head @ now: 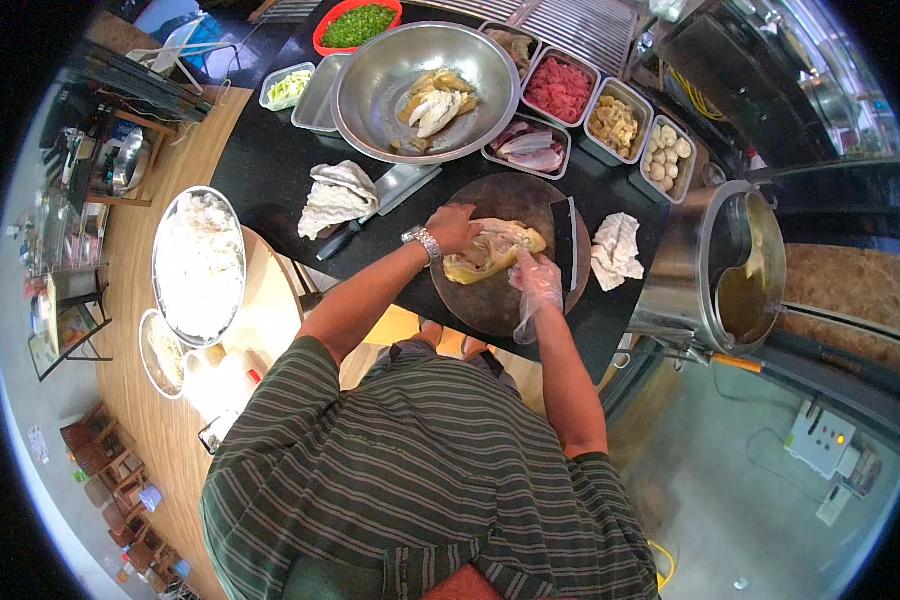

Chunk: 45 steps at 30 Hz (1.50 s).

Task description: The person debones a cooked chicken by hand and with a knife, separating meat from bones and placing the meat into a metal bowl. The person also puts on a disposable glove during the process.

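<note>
A piece of cooked chicken with yellow skin lies on a round chopping board. My left hand, bare with a metal watch at the wrist, grips the chicken's far left end; its fingertips are partly hidden. At the near right end, my right hand wears a clear plastic glove and pinches the meat. A cleaver rests on the board just right of the chicken. Beyond the board, a wide steel bowl holds more chicken pieces.
Steel containers of raw minced meat, sliced meat and meatballs line the back right. A knife lies beside a folded cloth. Another cloth sits right, near a large steel pot. Noodles fill a tray at left.
</note>
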Tool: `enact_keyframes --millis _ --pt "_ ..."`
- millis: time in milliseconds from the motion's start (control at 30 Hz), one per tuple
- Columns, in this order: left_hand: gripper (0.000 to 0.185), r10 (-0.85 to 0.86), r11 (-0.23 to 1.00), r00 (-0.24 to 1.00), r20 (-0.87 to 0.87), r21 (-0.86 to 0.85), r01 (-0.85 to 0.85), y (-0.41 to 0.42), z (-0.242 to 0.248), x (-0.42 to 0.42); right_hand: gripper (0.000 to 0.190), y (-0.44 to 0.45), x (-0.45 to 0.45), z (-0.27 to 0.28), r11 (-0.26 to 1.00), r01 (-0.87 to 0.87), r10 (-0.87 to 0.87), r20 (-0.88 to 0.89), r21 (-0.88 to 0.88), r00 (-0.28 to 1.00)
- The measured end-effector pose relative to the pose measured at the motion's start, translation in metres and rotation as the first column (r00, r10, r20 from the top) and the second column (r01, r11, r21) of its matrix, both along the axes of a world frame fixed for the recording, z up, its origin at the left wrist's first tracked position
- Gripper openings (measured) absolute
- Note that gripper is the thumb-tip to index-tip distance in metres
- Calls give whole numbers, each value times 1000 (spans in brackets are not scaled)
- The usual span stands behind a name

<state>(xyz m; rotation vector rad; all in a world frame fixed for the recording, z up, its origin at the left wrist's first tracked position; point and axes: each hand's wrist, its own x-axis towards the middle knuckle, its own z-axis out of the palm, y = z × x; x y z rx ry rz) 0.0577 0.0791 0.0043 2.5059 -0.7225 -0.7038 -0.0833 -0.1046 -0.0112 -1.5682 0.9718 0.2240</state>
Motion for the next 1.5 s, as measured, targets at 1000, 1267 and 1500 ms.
enact_keyframes --millis 1000,1267,1500 --pt "64 -4 984 959 285 -172 55 -10 33 -70 28 -7 -30 6 915 40 -115 163 402 980" --pt "79 -37 983 984 173 -170 67 -9 28 -48 42 -6 -7 32 919 92 -194 235 383 952" --pt "67 -141 958 942 305 -198 208 -4 36 -56 45 -15 2 27 962 12 -76 227 272 971"
